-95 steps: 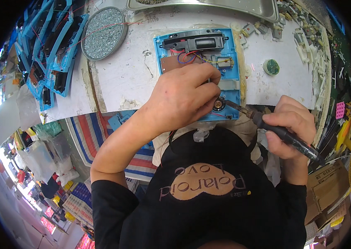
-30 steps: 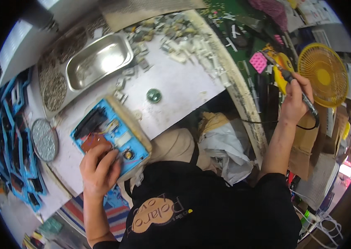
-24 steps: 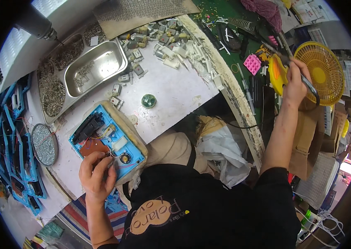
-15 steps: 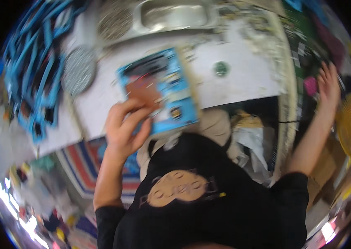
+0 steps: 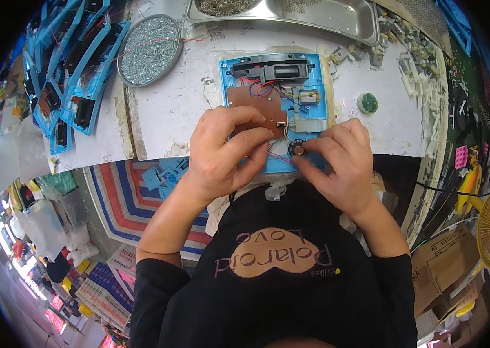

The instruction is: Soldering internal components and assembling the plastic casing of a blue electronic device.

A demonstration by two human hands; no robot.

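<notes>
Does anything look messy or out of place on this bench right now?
Yes: loose grey and white parts lie strewn along the right side of the table, outside the steel tray. A red wire also trails across the round dish, looking stray over its metal bits.

Open blue housing (image 5: 313, 112) at table (image 5: 181, 116) edge, clock centre.
Left hand (image 5: 219, 153), 8 o'clock, fingertips over brown circuit board (image 5: 250, 104); right hand (image 5: 346, 165), 4 o'clock, fingertips at round black component (image 5: 297, 149), contact unclear. Dish (image 5: 139, 85) of metal parts (image 5: 149, 52), 10 o'clock; green disc (image 5: 368, 103), 3 o'clock.
</notes>
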